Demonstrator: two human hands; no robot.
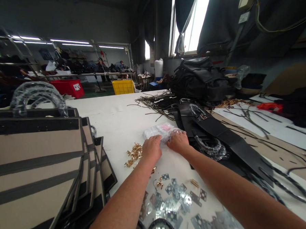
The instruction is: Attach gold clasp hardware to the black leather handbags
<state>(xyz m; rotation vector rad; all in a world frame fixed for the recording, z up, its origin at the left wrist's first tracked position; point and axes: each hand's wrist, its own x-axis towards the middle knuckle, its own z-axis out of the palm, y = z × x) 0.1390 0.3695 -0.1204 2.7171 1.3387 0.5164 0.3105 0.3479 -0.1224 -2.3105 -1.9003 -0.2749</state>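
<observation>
A clear plastic bag [156, 129] with white and pinkish contents lies on the white table in front of me. My right hand [178, 140] has its fingers closed on the bag's right end. My left hand [152, 148] touches the bag's near left edge, its fingers bent and their tips partly hidden. Just left of that hand is a heap of gold-coloured metal fasteners [134, 153]. Below, between my forearms, flat silver metal plates with holes [175, 192] are scattered, with a few more gold pieces [159, 183] among them.
Stacked beige-and-black bag panels [36, 144] with plastic-wrapped handles [39, 94] fill the left side. On the right lie black straps [221, 138], wrapped handles [212, 149] and loose cords [250, 119]. A black bag pile [199, 79] stands behind. Red [68, 88] and yellow [123, 87] crates are beyond the table.
</observation>
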